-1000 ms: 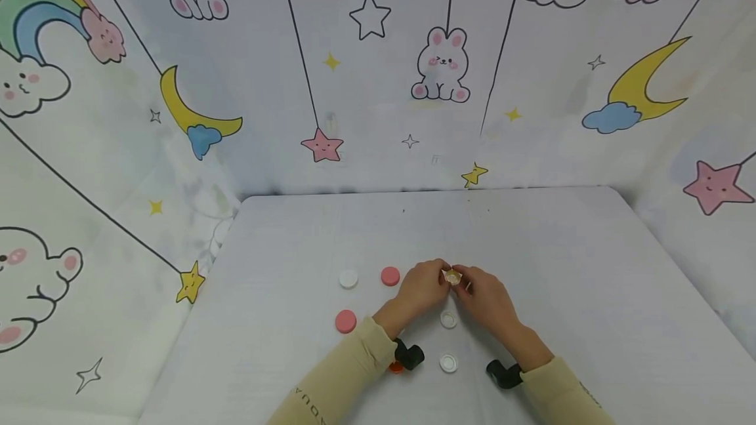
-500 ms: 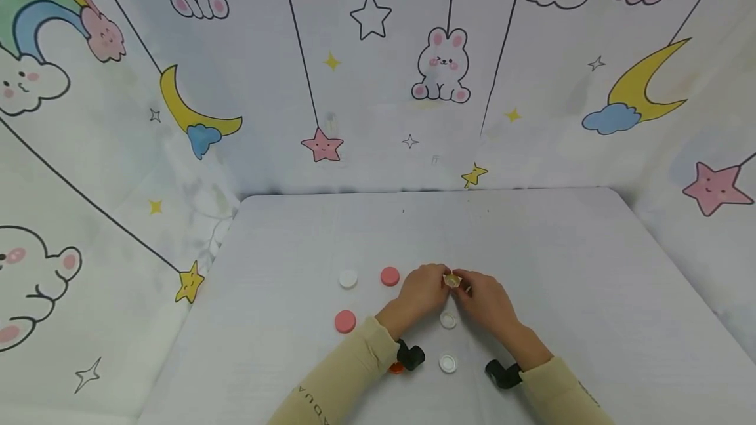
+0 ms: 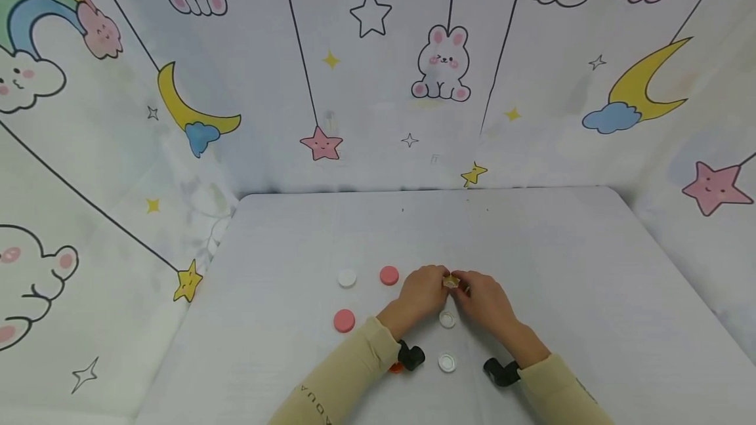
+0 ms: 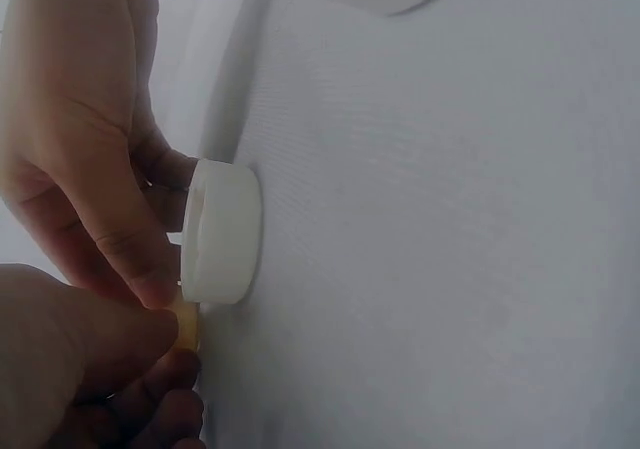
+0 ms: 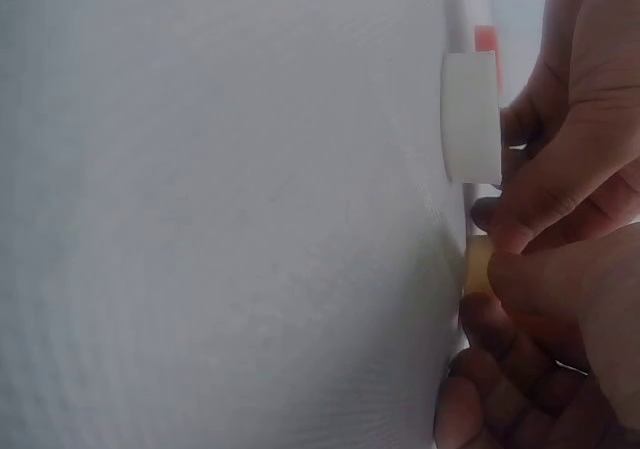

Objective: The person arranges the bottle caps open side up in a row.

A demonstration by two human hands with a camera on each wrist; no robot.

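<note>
Fingertips of the left hand [image 3: 421, 292] and right hand [image 3: 485, 302] come together on a small yellowish rounded piece [image 3: 451, 281], both hands pinching it between them, low over the white cloth-covered table [image 3: 567, 261]; whether it touches the cloth I cannot tell. Just on the wearer's side of the grip lies a round white plastic-looking cap [image 3: 447, 319], with a ringed white round cap [image 3: 447, 363] farther toward the wearer. Left of the grip sit a flat pinkish-red disc [image 3: 389, 275] and, beyond it, a plain white disc [image 3: 347, 278]. Left and nearer the wearer lie a larger pinkish-red disc [image 3: 344, 321] and an orange-red disc [image 3: 396, 367], partly hidden by the left arm's black wrist device [image 3: 412, 356].
</note>
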